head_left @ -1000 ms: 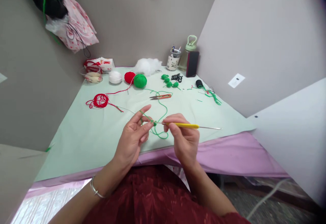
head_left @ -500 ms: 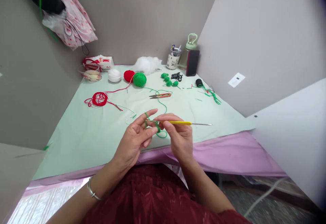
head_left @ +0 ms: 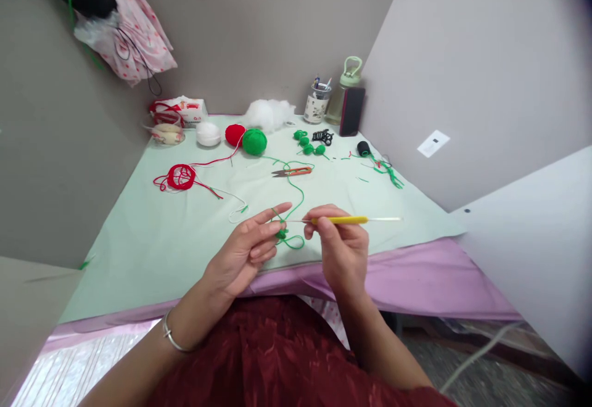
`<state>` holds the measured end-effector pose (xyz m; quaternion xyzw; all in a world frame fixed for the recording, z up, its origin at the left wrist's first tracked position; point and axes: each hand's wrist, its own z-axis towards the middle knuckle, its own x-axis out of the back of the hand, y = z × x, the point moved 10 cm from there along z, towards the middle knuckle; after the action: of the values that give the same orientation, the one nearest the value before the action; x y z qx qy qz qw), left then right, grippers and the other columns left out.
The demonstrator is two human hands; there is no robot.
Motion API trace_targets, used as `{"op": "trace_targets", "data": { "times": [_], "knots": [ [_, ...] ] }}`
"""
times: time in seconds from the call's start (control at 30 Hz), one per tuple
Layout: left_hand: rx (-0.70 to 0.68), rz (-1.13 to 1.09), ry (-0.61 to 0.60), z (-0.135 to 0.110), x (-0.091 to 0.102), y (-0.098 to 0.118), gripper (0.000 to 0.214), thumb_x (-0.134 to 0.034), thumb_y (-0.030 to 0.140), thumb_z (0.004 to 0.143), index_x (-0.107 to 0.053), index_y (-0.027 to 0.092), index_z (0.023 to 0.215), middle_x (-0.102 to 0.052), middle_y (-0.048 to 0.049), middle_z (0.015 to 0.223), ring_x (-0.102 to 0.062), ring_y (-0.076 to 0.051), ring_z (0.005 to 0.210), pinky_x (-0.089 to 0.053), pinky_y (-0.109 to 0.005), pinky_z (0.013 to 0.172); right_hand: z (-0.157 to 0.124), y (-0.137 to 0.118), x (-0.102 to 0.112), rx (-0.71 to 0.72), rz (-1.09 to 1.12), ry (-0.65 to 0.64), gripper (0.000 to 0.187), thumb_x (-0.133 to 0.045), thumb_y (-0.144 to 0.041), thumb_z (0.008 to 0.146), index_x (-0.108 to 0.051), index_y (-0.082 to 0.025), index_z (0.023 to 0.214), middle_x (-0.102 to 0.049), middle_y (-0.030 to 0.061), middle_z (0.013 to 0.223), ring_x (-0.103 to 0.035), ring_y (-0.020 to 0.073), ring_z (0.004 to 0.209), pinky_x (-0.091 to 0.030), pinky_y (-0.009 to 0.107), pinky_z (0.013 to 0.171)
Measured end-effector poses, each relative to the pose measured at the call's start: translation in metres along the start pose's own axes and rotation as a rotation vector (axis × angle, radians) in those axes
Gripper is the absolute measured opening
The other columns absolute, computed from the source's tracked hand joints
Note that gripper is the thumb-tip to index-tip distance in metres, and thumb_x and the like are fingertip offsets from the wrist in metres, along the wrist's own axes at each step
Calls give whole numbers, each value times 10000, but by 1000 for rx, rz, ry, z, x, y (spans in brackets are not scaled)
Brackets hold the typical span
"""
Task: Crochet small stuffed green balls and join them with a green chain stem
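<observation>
My left hand [head_left: 247, 246] pinches a small piece of green crochet work [head_left: 281, 233] between thumb and fingers, with green yarn [head_left: 301, 194] passing over its raised index finger. A loose green loop hangs beside the piece. In my right hand [head_left: 342, 246] is a crochet hook [head_left: 345, 220] with a yellow handle, held level. Its thin metal tip points left and reaches the green work at my left fingertips. The yarn runs back over the table towards a green yarn ball [head_left: 254, 142]. Whether the hook's tip sits inside a loop is too small to tell.
Orange-handled thread snips [head_left: 292, 172] lie beyond my hands. A red yarn coil [head_left: 180, 177] is on the left, with red [head_left: 234, 135] and white [head_left: 208, 135] balls behind. Small green pieces [head_left: 306, 145], a pen holder [head_left: 317, 105], bottle [head_left: 345, 92] and phone [head_left: 352, 111] stand or lie farther back.
My right hand and the hook have moved right, away from my left hand. My left thumb and fingers have closed nearer the green work, and the yarn from the table now runs straighter to the index finger.
</observation>
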<state>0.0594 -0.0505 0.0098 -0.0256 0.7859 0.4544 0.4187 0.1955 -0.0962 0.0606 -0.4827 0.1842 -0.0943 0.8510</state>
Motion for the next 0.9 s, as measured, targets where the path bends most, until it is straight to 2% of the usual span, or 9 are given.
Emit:
{"op": "trace_targets", "data": {
  "times": [0.13,0.23,0.33,0.37,0.43,0.53,0.63,0.77,0.9],
  "knots": [
    [-106,87,46,-1,-1,6,464,-849,172,774,-757,196,1229,-622,17,814,-255,26,462,-221,-128,416,1,6,-3,-74,69,-21,153,-638,-282,971,-772,-232,916,-688,22,821,-603,116,607,-520,271,546],
    [-283,170,143,-6,0,15,594,-880,167,745,-716,270,1306,-612,41,801,-367,-9,521,-273,-138,457,-8,-14,-16,155,-254,-81,166,-630,-229,975,-790,-270,996,-713,49,916,-672,160,758,-583,329,675],
    [-196,134,105,-3,-3,6,585,-873,218,767,-704,216,1326,-500,72,651,-318,-25,502,-264,-154,459,-21,-35,-25,433,-520,-78,211,-639,-171,955,-793,-286,1043,-738,77,1000,-702,209,914,-602,376,761],
    [-132,103,73,-1,-5,1,545,-865,232,776,-719,183,1298,-483,74,635,-277,-21,486,-239,-158,444,-21,-36,-22,445,-512,-61,219,-627,-166,961,-785,-284,1055,-741,74,983,-703,211,904,-600,378,752],
    [-79,60,49,0,-5,1,472,-859,210,770,-751,151,1226,-547,48,688,-212,-3,472,-196,-159,416,-14,-30,-9,336,-381,-6,201,-599,-186,986,-768,-270,1057,-731,56,910,-688,193,812,-582,359,693],
    [-162,91,86,-1,-1,13,488,-859,163,748,-755,197,1224,-632,11,818,-279,1,490,-228,-145,417,-4,-13,-1,117,-129,19,165,-596,-271,1005,-759,-249,989,-687,24,815,-633,154,669,-541,323,613],
    [-211,165,84,-3,-5,15,551,-865,178,753,-733,268,1280,-627,23,816,-402,-25,543,-290,-139,444,-1,-9,-14,49,-64,-44,140,-639,-279,985,-773,-241,971,-724,32,882,-668,160,757,-563,325,686],
    [-222,171,102,-3,-5,11,479,-863,205,770,-755,242,1236,-623,30,794,-394,-8,510,-295,-140,455,-5,-12,-22,94,-181,-74,164,-619,-225,994,-778,-253,1020,-761,38,929,-705,174,843,-596,344,756],
    [-183,84,97,1,-1,7,497,-893,218,739,-755,179,1215,-525,64,647,-307,3,464,-229,-135,437,-18,-30,-29,381,-505,-121,240,-644,-159,962,-776,-298,1107,-764,65,1084,-708,208,991,-602,385,837]
  ]
}}
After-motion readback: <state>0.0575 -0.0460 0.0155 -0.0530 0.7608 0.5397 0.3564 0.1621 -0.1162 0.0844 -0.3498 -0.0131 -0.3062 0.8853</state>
